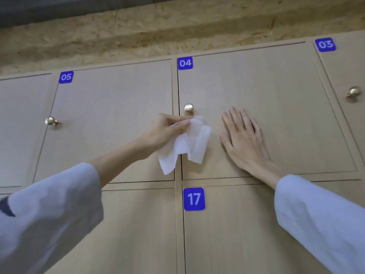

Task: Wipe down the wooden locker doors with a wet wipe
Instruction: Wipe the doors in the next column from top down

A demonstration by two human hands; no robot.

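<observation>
Light wooden locker doors fill the view, each with a blue number tag. My left hand (pixel 167 131) pinches a crumpled white wet wipe (pixel 185 145) just below the brass knob (pixel 188 108) of door 04 (pixel 276 91). The wipe hangs over the gap between door 05 (pixel 114 119) and door 04. My right hand (pixel 243 135) lies flat with straight fingers on door 04, right of the wipe.
Door 17 (pixel 237 224) sits below door 04, and door 03 (pixel 351 76) with its own brass knob (pixel 353 92) is at the right. Door 05 has a knob (pixel 51 121) at its left side. A rough chipboard panel (pixel 158 32) runs above the lockers.
</observation>
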